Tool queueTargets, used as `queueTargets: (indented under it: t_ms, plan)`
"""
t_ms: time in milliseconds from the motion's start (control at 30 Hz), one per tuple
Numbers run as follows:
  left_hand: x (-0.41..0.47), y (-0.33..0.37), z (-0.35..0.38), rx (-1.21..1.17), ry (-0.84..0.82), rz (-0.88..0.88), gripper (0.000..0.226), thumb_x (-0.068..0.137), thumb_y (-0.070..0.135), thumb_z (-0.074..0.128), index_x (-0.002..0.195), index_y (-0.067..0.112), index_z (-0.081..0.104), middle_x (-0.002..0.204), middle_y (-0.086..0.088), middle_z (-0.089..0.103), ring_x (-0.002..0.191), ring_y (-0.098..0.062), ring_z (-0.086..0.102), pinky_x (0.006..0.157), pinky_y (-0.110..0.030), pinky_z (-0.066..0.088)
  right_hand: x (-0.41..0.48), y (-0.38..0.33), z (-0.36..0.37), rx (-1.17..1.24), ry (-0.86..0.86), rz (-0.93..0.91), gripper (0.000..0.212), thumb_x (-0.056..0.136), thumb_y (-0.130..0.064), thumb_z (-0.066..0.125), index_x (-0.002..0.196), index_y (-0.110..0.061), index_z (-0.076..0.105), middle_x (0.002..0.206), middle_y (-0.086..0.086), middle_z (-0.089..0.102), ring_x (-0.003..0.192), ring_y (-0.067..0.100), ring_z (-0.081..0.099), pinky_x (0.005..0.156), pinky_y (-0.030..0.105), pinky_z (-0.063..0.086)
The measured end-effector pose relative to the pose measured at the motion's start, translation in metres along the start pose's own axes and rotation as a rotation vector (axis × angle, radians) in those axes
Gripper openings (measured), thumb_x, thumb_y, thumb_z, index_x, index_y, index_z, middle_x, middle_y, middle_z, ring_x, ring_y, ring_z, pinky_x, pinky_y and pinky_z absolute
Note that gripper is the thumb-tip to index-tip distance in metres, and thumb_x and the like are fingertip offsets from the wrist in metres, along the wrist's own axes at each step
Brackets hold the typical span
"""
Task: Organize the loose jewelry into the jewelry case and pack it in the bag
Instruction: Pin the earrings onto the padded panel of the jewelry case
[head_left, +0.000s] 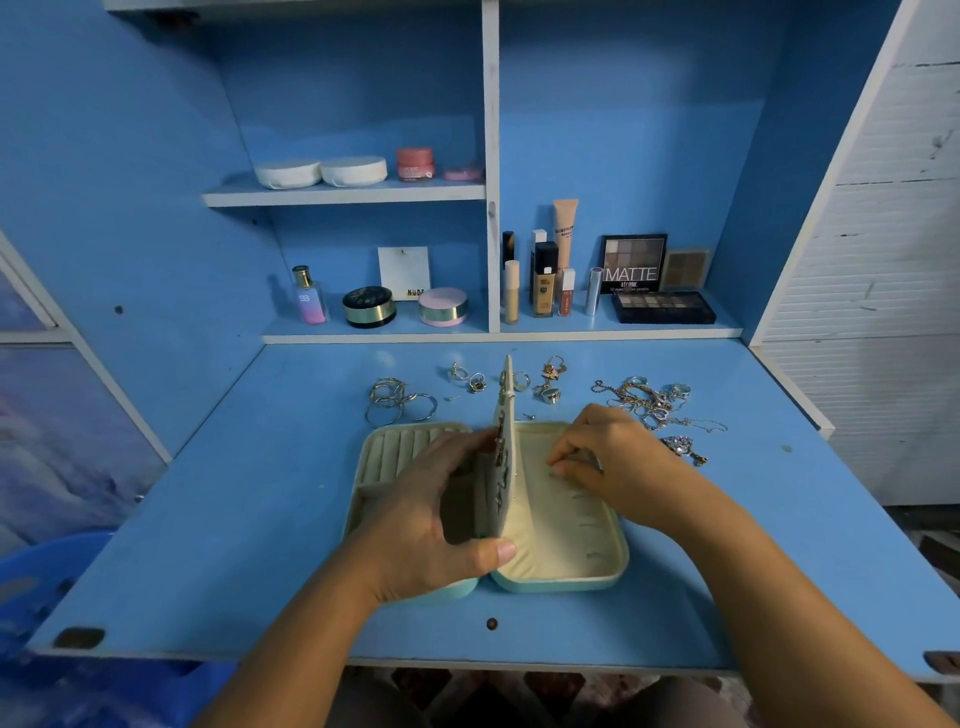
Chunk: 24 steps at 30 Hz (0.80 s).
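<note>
On a blue desk (208, 545), left hand (426, 525) gripped the jewelry case (571, 582)'s earring-hung flap (506, 415) upright; right hand (613, 457)'s curled fingertips' hold was unclear.

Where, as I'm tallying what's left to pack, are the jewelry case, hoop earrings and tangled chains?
jewelry case (566, 584): head view, teal front rim of its right half.
hoop earrings (390, 401): head view, where the hoops overlap.
tangled chains (643, 399): head view, middle of the heap.

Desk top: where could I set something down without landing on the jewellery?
Bare blue desk lies left of the jewelry case, right of the right hand towards the edge, and along the front strip. Crowded: behind the case, from hoop earrings to tangled chains. The left hand holds the case's middle flap.
</note>
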<state>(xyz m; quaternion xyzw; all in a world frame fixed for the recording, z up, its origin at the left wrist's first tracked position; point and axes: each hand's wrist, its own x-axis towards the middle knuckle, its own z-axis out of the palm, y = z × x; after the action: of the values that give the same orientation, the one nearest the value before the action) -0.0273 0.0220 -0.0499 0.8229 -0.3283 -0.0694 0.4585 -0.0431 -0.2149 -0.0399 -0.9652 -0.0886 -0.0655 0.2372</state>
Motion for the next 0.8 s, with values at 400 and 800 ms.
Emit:
queueTargets:
  t_ms: [400, 800]
  plan:
    - [0.001, 0.000, 0.000, 0.016, -0.006, 0.002, 0.086, 0.061, 0.060, 0.069, 0.139, 0.036, 0.042, 0.131, 0.009, 0.051, 0.125, -0.008, 0.049, 0.103, -0.039, 0.046, 0.002, -0.026, 0.012, 0.080, 0.153, 0.124, 0.011, 0.094, -0.022, 0.053, 0.097, -0.019, 0.063, 0.102, -0.004, 0.055, 0.091, 0.010, 0.052, 0.081, 0.023, 0.041]
    - [0.000, 0.000, 0.000, 0.013, -0.017, 0.012, 0.090, 0.060, 0.057, 0.070, 0.142, 0.036, 0.040, 0.135, 0.013, 0.047, 0.129, -0.003, 0.044, 0.107, -0.030, 0.042, 0.000, -0.062, 0.027, 1.064, 0.203, 0.395, 0.018, 0.097, -0.012, 0.050, 0.091, 0.002, 0.061, 0.073, 0.003, 0.066, 0.055, -0.002, 0.060, 0.054, 0.009, 0.045]
